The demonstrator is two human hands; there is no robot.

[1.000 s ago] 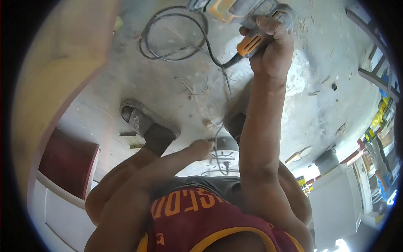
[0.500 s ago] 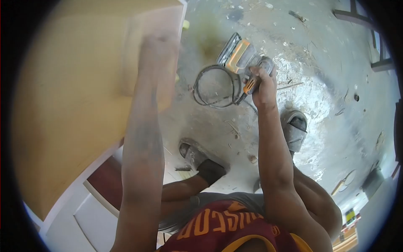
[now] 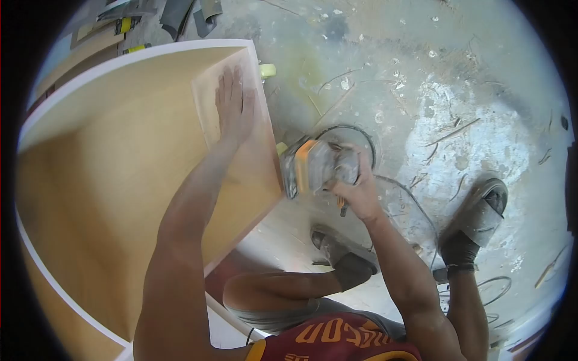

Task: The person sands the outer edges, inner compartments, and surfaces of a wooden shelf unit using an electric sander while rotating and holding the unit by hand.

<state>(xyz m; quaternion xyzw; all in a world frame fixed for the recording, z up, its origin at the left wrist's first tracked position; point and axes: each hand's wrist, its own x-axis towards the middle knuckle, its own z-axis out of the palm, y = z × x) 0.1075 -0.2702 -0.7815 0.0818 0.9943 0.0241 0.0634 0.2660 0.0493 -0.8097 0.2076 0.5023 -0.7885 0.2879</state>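
Note:
My right hand (image 3: 361, 191) grips the rear of an orange and grey electric sander (image 3: 314, 166), which is blurred by motion. The sander's flat pad faces the outer side of a wooden cabinet box (image 3: 138, 162) and is at or very near its edge; I cannot tell if they touch. Inside the box, my left hand (image 3: 233, 108) lies flat with fingers stretched out on the dusty, pale side panel (image 3: 206, 99).
A black power cord (image 3: 415, 201) curls over the dusty concrete floor (image 3: 397, 60). My sandalled feet (image 3: 484, 210) stand near it. Small yellow-green pieces (image 3: 267, 70) stick out beside the box. Dark scraps (image 3: 176, 15) lie beyond it at the top left.
The sander has moved left and nearer, up to the box's side. My left hand, blurred before, now rests flat on the panel. More of the box shows, as the view has shifted.

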